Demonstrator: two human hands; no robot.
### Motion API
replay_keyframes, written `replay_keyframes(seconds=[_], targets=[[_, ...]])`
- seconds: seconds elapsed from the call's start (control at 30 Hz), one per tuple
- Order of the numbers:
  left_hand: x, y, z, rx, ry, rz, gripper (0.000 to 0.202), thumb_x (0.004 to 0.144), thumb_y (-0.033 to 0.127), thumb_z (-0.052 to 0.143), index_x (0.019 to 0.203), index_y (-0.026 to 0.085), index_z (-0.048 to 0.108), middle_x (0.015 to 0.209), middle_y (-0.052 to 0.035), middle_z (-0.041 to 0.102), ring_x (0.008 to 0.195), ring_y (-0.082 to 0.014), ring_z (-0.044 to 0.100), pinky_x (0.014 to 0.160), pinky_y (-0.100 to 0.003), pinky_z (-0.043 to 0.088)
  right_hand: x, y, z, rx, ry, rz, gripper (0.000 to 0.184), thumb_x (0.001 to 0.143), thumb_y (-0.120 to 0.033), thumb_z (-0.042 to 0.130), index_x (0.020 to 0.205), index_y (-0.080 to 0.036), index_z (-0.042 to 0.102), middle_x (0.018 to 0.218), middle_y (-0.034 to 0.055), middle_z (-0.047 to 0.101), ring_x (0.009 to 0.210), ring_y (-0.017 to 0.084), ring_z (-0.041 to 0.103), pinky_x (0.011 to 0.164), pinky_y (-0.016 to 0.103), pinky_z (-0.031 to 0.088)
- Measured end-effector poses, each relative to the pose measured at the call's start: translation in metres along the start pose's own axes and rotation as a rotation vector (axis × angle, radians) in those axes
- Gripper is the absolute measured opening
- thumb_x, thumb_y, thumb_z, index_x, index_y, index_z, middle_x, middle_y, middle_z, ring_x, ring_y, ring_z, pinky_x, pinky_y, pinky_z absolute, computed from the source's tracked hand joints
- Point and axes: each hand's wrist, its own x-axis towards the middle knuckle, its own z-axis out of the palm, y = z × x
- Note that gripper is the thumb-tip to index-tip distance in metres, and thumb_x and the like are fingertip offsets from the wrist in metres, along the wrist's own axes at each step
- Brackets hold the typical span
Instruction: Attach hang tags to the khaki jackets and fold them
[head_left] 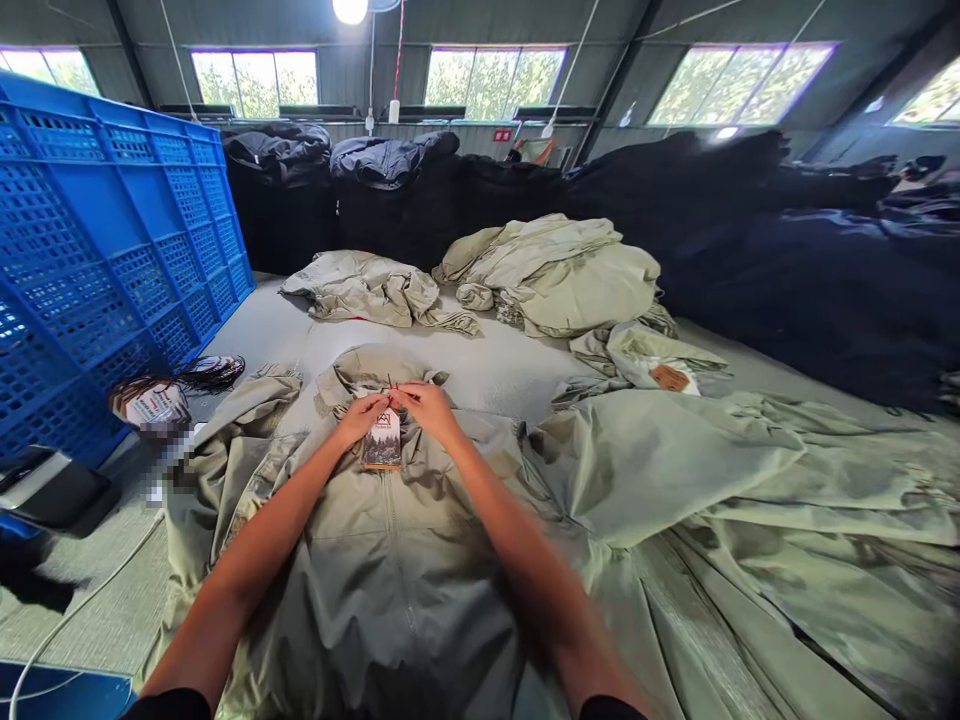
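Note:
An olive-green jacket (352, 520) lies spread in front of me, its zip running down the middle and its collar away from me. On its chest rests a hang tag (382, 450) with a forest picture. My left hand (365, 415) is closed at the tag's top edge. Close beside it, my right hand (426, 408) pinches a thin dark string (390, 381) that sticks up between the fingertips. Both hands nearly touch just below the collar. Exactly how the string runs through the fingers is too small to tell.
Blue plastic crates (150, 220) stand at the left. Beside them lies a bundle of hang tags (154, 405) with dark strings. More olive garments (570, 270) are heaped behind and at the right, one with a brown label (670, 378). Dark fabric piles (750, 240) line the back.

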Motion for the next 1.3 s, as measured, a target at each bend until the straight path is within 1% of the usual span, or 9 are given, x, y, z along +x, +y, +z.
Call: replay_keyframes(seconds=[0.13,0.3,0.43,0.53,0.63,0.7,0.87,1.07,1.3], targets=[[-0.003,-0.003,0.001,-0.111,0.010,-0.052,0.049,0.082,0.062,0.063,0.099,0.016,0.071,0.097,-0.0053,0.073,0.078,-0.0152,0.063,0.072,-0.027,0.048,0.000,0.000,0.001,0.029,0.030,0.015,0.039,0.090,-0.054,0.055,0.088,-0.022,0.078,0.088,0.0058,0.072,0.079,0.021,0.065,0.072,0.031,0.047],[-0.006,0.001,0.002,-0.188,0.029,-0.101,0.052,0.078,0.061,0.067,0.098,0.014,0.072,0.092,-0.0051,0.073,0.072,-0.0132,0.060,0.066,-0.024,0.044,0.000,-0.004,-0.001,0.107,0.101,0.064,0.048,0.088,-0.061,0.056,0.097,-0.019,0.078,0.090,0.0068,0.072,0.075,0.019,0.064,0.064,0.028,0.047],[-0.004,-0.001,0.002,-0.221,0.019,-0.115,0.053,0.075,0.063,0.069,0.093,0.013,0.071,0.083,-0.0032,0.070,0.067,-0.0117,0.057,0.063,-0.023,0.042,0.000,-0.004,0.000,0.121,0.043,0.069,0.048,0.086,-0.062,0.057,0.091,-0.020,0.078,0.090,0.0065,0.072,0.075,0.019,0.063,0.062,0.028,0.048],[-0.004,-0.002,0.004,-0.248,0.065,-0.105,0.053,0.073,0.063,0.071,0.091,0.013,0.070,0.083,-0.0030,0.070,0.069,-0.0119,0.057,0.065,-0.023,0.042,0.000,-0.004,0.002,0.131,0.042,0.074,0.047,0.085,-0.063,0.058,0.086,-0.020,0.078,0.089,0.0061,0.072,0.072,0.019,0.062,0.061,0.028,0.048],[-0.005,0.000,0.007,-0.296,0.126,-0.113,0.052,0.071,0.061,0.073,0.091,0.014,0.069,0.083,-0.0026,0.070,0.070,-0.0124,0.058,0.066,-0.024,0.042,0.001,-0.008,0.000,0.132,0.052,0.082,0.048,0.085,-0.063,0.058,0.083,-0.019,0.077,0.081,0.0052,0.070,0.065,0.017,0.059,0.059,0.028,0.046],[-0.007,0.004,0.009,-0.319,0.125,-0.113,0.051,0.070,0.061,0.074,0.091,0.014,0.069,0.082,-0.0023,0.069,0.069,-0.0123,0.057,0.065,-0.024,0.042,0.001,-0.012,-0.001,0.129,0.054,0.083,0.049,0.085,-0.063,0.058,0.082,-0.018,0.077,0.076,0.0046,0.067,0.062,0.016,0.057,0.058,0.027,0.045],[-0.009,0.009,0.009,-0.277,0.084,-0.094,0.049,0.075,0.062,0.070,0.082,0.013,0.068,0.072,-0.0012,0.065,0.059,-0.0097,0.051,0.057,-0.022,0.037,0.001,-0.016,-0.002,0.168,0.071,0.103,0.046,0.083,-0.061,0.061,0.083,-0.018,0.075,0.076,0.0046,0.067,0.062,0.015,0.056,0.058,0.027,0.044],[-0.006,-0.003,0.010,-0.228,0.088,-0.082,0.053,0.076,0.064,0.068,0.095,0.014,0.070,0.066,0.0015,0.060,0.055,-0.0088,0.046,0.053,-0.021,0.034,0.003,-0.009,-0.003,0.259,0.093,0.201,0.036,0.081,-0.055,0.065,0.086,-0.019,0.071,0.072,0.0016,0.065,0.059,0.014,0.054,0.059,0.027,0.045],[-0.005,-0.009,0.009,-0.175,0.081,-0.048,0.051,0.082,0.061,0.064,0.097,0.014,0.072,0.065,0.0010,0.058,0.055,-0.0086,0.046,0.051,-0.020,0.034,0.003,-0.016,-0.017,0.307,0.068,0.216,0.030,0.079,-0.050,0.066,0.083,-0.020,0.067,0.074,0.0012,0.066,0.061,0.014,0.056,0.061,0.027,0.046]])
